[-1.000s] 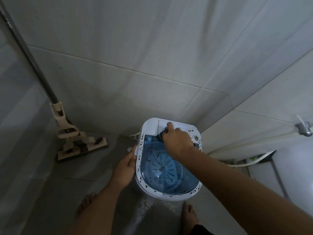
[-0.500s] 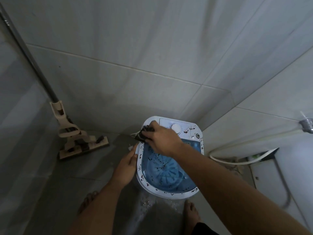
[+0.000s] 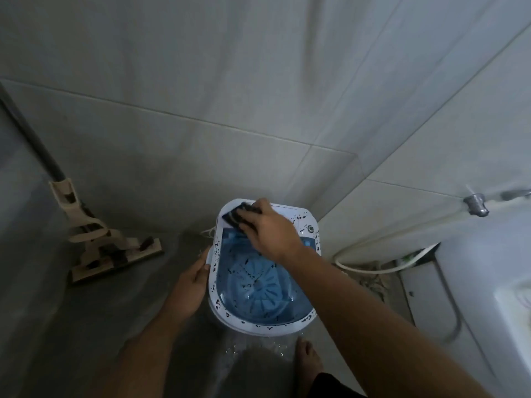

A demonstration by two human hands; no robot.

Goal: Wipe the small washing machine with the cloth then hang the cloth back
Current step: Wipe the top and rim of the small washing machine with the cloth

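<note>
A person stands over a small washing machine (image 3: 263,282) set on the wet grey floor (image 3: 86,326) of a tiled corner, seen from a head-worn camera looking down. The white-rimmed machine, its open blue tub speckled with dark flecks, sits just below frame centre. The right hand (image 3: 271,229) reaches across the tub to the machine's far-left corner, at about 11 o'clock on its rim, and presses a dark cloth (image 3: 238,214) flat against the white top panel; the fingers lie close together over the cloth, their tips at its far edge. The left hand (image 3: 191,284) steadies the machine from its 9 o'clock side, fingers curled against the outer rim, thumb side uppermost. A bare foot (image 3: 309,357) shows at the machine's 5 o'clock. A beige mop (image 3: 103,248) leans against the wall at 9 o'clock in the frame, its head on the floor, well apart from the machine. A pale hose (image 3: 382,242) runs along the wall at 3 o'clock, below a metal tap (image 3: 475,203).
</note>
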